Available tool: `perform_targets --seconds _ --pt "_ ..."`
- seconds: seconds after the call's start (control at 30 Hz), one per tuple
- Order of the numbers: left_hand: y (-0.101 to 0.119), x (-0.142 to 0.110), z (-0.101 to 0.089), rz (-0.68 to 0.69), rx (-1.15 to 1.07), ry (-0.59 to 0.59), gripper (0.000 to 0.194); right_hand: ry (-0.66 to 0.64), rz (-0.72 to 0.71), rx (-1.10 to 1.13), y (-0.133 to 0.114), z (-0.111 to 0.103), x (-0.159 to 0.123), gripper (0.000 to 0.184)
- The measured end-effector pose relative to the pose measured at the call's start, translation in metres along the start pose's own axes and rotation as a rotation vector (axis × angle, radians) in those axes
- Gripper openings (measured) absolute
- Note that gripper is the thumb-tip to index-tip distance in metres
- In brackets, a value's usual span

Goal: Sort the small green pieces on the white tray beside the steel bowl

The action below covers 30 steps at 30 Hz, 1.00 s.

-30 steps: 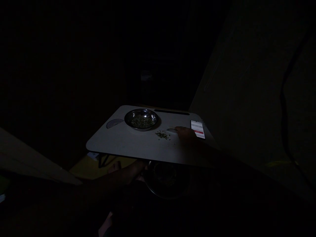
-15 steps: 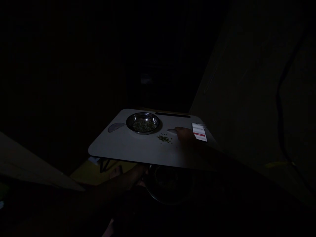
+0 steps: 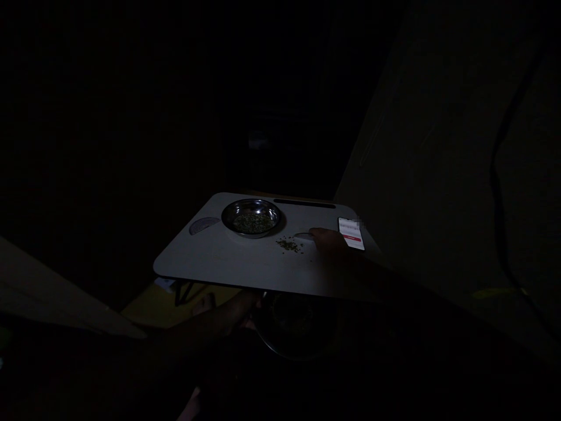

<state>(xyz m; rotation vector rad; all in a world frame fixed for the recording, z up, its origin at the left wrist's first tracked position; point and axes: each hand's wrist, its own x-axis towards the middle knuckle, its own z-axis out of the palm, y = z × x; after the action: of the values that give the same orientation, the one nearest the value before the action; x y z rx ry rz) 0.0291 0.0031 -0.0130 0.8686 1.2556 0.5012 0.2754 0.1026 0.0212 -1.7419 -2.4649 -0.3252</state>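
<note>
My right hand (image 3: 326,241) is closed round a thin, pale, see-through flat piece (image 3: 303,236), whose kind is hard to tell in the dark. Its edge is beside a small scatter of greenish seeds or pieces (image 3: 288,244) on the white folding table (image 3: 210,257). Behind and to the left stands a shiny steel bowl (image 3: 249,235) with many similar greenish bits inside. Below the table's front edge, my left hand (image 3: 249,305) grips the rim of a second metal bowl (image 3: 280,352). That bowl's inside is mostly lost in shadow.
A clear protractor (image 3: 204,225) lies at the table's left. A lit phone (image 3: 352,234) rests at the right, close to my right forearm. A dark slot (image 3: 304,203) runs along the back edge. Walls and floor are very dark.
The view has shifted slightly. My right hand and the flat piece have moved a little relative to the scattered bits, which lie slightly closer together. My left hand stays at the lower bowl.
</note>
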Motion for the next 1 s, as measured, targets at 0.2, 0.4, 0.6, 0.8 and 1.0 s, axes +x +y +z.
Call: perform_targets --seconds 0.2,0.4,0.6,0.8,1.0 --pt "-0.006 0.006 -0.004 0.008 -0.012 -0.043 0.014 -0.051 0.013 -0.017 -0.006 0.001 0.004 0.034" --pt "-0.002 0.0 -0.002 -0.007 -0.002 0.011 0.009 -0.077 0.053 -0.029 -0.012 0.003 0.01 0.031" --pt "-0.001 -0.002 0.0 -0.003 -0.004 0.018 0.008 -0.084 0.023 -0.01 -0.019 0.002 0.014 0.031" --pt "0.001 -0.005 0.002 -0.075 0.015 0.091 0.008 -0.105 0.045 -0.033 -0.026 -0.002 0.019 0.03" --pt "0.001 -0.005 0.001 -0.03 0.002 0.059 0.009 -0.088 0.025 -0.037 -0.033 0.001 0.027 0.027"
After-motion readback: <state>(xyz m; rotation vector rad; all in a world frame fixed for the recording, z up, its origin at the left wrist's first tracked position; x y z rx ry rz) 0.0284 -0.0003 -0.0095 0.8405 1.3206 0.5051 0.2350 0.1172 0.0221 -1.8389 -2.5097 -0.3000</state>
